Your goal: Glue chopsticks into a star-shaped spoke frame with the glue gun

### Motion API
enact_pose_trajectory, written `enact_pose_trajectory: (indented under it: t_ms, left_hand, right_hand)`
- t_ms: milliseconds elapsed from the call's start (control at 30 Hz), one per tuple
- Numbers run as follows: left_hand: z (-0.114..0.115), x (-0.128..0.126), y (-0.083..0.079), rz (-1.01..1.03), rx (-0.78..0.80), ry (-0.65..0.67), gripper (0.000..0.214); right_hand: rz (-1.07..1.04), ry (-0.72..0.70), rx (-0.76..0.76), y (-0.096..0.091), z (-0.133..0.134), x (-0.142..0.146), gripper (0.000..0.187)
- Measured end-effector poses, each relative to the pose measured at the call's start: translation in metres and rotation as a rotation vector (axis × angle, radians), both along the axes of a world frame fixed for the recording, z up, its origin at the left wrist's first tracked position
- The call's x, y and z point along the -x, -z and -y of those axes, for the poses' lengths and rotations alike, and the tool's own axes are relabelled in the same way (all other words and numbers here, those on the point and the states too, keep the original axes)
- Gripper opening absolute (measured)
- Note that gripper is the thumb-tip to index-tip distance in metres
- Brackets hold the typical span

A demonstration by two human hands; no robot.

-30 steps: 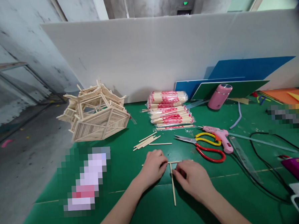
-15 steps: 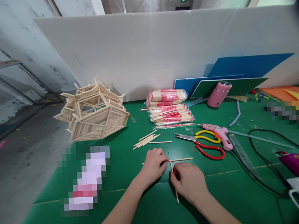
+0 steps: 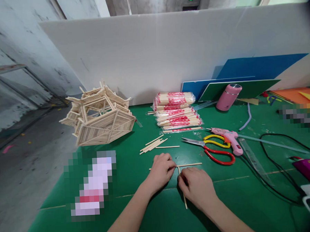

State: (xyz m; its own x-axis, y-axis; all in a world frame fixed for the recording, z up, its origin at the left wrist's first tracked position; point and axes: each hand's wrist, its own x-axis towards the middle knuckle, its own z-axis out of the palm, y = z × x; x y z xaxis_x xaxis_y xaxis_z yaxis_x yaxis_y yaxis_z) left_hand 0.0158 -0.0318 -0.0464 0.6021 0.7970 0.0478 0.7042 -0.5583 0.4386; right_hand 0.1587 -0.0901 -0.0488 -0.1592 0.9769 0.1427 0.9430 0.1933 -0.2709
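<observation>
Two thin wooden sticks form a T on the green table. The horizontal stick lies flat; my left hand is closed, its fingertips pinching that stick's left part at the joint. My right hand is closed too, pinching the upright stick, whose lower end pokes out towards me from under the hand. The two hands almost touch at the joint.
A wooden stick model house lies on its side at the left. Loose sticks, wrapped chopstick packs, scissors, a pink glue gun, a clear ruler, a pink bottle and black cables lie beyond and right.
My right hand slid up the upright stick towards the joint, covering more of it. My left hand stayed on the horizontal stick.
</observation>
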Motion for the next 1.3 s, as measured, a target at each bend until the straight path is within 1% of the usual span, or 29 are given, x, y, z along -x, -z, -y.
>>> enact_pose_trajectory:
  t_ms: [433,767,967,1300]
  left_hand:
    - [0.0001,0.0002,-0.0002,0.005,-0.026,0.021,0.019]
    - [-0.0005,-0.0006,-0.0005,0.003,-0.014,0.025,0.020]
    - [-0.0011,-0.0005,0.0006,0.003,-0.012,0.036,0.019]
    - [-0.0014,-0.0008,-0.0006,-0.015,-0.005,0.038,0.019]
  right_hand:
    - [-0.018,-0.012,0.030,0.0018,-0.0002,-0.0009,0.020]
    - [-0.015,-0.005,0.034,0.0022,-0.0008,-0.0008,0.019]
    - [-0.009,0.015,0.083,-0.0007,-0.0020,-0.0004,0.019]
    - [-0.012,0.009,0.077,0.0006,-0.0010,-0.0013,0.020]
